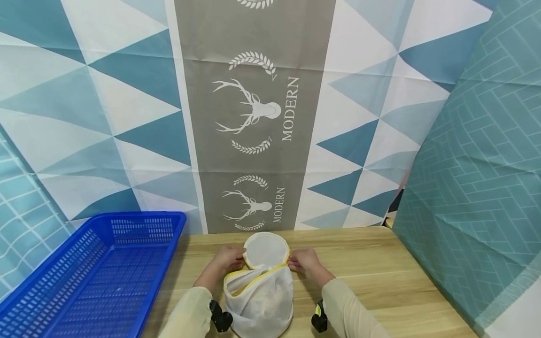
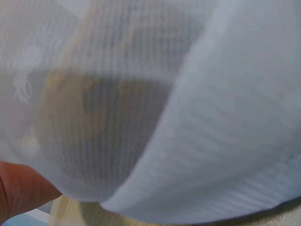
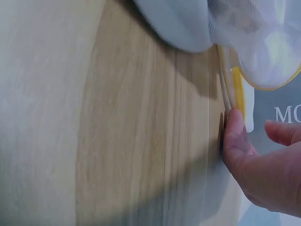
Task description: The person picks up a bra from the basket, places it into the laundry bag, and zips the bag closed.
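Observation:
A white mesh laundry bag (image 1: 259, 303) with a yellow-trimmed opening stands on the table nearest the person. Its round mesh lid (image 1: 266, 251) is folded back, away from the person. At the lid's left edge, fingertips of the left hand (image 1: 228, 259) touch the yellow rim. Opposite, the right hand (image 1: 305, 262) has its fingertips against the rim. In the right wrist view, that hand's thumb (image 3: 282, 133) stands apart from its fingers (image 3: 235, 134). Bag mesh (image 2: 211, 117) fills the left wrist view, with one digit (image 2: 26, 190) beside it; the other left fingers are hidden there.
A large blue plastic basket (image 1: 179, 223) occupies the left side. The wood-grain table (image 1: 380, 277) extends to the right of the bag. Patterned cloth (image 1: 253, 155) hangs behind the table, and a teal cloth (image 1: 477, 188) hangs along its right edge.

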The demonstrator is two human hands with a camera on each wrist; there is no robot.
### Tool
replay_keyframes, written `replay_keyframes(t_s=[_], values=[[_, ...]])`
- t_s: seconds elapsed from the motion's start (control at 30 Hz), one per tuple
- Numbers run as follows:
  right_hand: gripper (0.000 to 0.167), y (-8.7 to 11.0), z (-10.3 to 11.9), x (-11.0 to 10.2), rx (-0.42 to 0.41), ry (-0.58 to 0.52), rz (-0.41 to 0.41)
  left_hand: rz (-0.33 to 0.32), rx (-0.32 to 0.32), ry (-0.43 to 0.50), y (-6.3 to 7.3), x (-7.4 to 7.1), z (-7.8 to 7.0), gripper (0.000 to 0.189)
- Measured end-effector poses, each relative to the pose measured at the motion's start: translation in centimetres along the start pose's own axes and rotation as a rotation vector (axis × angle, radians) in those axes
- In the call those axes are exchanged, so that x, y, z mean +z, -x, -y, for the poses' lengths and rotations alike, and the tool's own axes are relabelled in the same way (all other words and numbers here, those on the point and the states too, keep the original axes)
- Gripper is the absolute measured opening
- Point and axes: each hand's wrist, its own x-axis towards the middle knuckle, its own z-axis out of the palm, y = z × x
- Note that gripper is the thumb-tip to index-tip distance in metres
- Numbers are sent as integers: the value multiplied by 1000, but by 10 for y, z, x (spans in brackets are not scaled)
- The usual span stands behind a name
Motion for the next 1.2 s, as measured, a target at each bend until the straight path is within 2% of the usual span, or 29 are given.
replay_keyframes(t_s=[0.23,0.53,0.67,0.87,1.2], values=[[23,2,0,4,41,-113,-4,31,9,28,-1,0,3,31],[18,-1,4,6,7,-130,-3,47,37,68,-4,-1,1,39],[19,-1,7,6,-11,-121,1,12,42,71,-5,-2,-1,35],[23,3,14,5,-41,-91,-9,-34,44,8,-4,-4,-7,38],[27,8,18,5,-34,-119,-15,-65,56,52,0,-4,-8,38]])
